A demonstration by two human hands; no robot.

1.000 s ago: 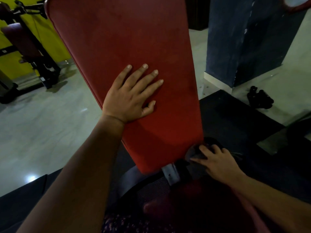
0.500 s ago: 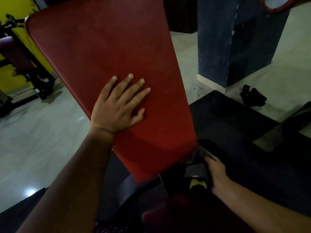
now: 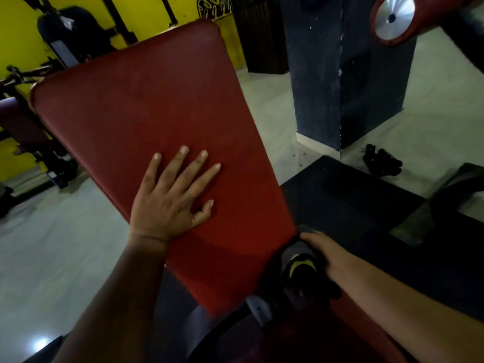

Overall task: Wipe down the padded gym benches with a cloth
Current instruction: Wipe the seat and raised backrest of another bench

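Note:
A red padded bench back [image 3: 146, 111] slopes up and away from me across the middle of the view. My left hand [image 3: 170, 203] lies flat on its lower part with fingers spread. My right hand [image 3: 322, 254] grips a dark grey cloth with a yellow mark [image 3: 298, 263] at the pad's lower right corner, pressed against the edge. Below the pad a dark red seat [image 3: 327, 334] shows in shadow, with a grey metal bracket [image 3: 258, 310] between them.
A dark blue pillar [image 3: 348, 82] stands to the right on the pale floor. Black rubber matting [image 3: 348, 203] lies under the bench. A small black object [image 3: 382, 161] lies on the floor. Another dark red bench [image 3: 21, 127] stands left by the yellow wall. A padded roller's metal end cap [image 3: 394, 18] sits upper right.
My right hand has slid the cloth from the gap under the pad round to its lower right corner. My left hand stays flat on the pad. My view has tilted, showing the pad's top edge.

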